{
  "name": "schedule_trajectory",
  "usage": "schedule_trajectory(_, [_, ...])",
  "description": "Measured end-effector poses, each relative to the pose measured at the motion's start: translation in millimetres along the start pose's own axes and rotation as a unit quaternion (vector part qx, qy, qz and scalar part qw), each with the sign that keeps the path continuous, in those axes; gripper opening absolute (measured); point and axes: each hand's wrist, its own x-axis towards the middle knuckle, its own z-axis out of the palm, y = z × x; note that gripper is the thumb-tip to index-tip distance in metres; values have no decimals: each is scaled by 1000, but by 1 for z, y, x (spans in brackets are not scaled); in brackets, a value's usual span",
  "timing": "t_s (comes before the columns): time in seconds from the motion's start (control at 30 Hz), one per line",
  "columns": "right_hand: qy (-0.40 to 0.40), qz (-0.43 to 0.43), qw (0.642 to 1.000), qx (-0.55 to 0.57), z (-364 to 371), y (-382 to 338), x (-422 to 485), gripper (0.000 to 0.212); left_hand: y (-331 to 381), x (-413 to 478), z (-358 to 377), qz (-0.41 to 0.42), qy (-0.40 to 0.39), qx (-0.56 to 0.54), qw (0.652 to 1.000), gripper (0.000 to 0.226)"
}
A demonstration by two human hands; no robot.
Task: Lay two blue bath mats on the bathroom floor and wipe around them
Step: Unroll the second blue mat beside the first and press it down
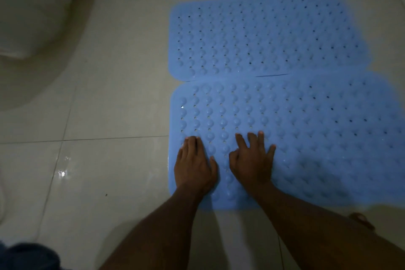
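Blue rubber mats, two of them, lie flat on the pale tiled floor point(109, 98), each one covered in rows of round bumps and small holes. The far mat point(263, 35) sits further from me. The near mat point(317, 138) lies just below it, and their long edges meet along a thin seam. The near one also reaches further to the right.

Both my forearms stretch out over the near mat's left end. My left grip point(195, 164) is released, palm down, with the fingers straight and close together, and it presses on the mat just inside its left edge. My right grip point(252, 160) is also released. It lies flat beside the left with a narrow strip of mat between them, and its fingers point(252, 140) are spread on the bumps. Neither one holds anything.

At the upper left stands a white rounded shape point(32, 6), perhaps the base of a toilet, though the light is too dim to be sure. A wet gleam point(62, 173) shows on a tile left of the mats. A dark blue cloth point(28, 256) lies bunched in the lower left corner. A toe point(361, 219) pokes out beside my right forearm, close to the near mat's front edge.
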Motion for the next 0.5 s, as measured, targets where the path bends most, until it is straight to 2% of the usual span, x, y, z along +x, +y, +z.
schedule_trajectory(0.23, [-70,13,997,-8,-18,-9,10,69,-1,17,-24,27,-51,40,998,45])
schedule_trajectory(0.33, [-124,8,992,-12,-20,-7,9,60,3,16,-30,22,-70,36,997,45])
schedule_trajectory(0.43, [-141,7,990,-22,-23,-9,17,47,2,19,-36,17,-81,27,996,41])
schedule_trajectory(0.5, [-156,8,988,-20,-25,-10,21,45,0,14,-35,20,-84,16,996,49])
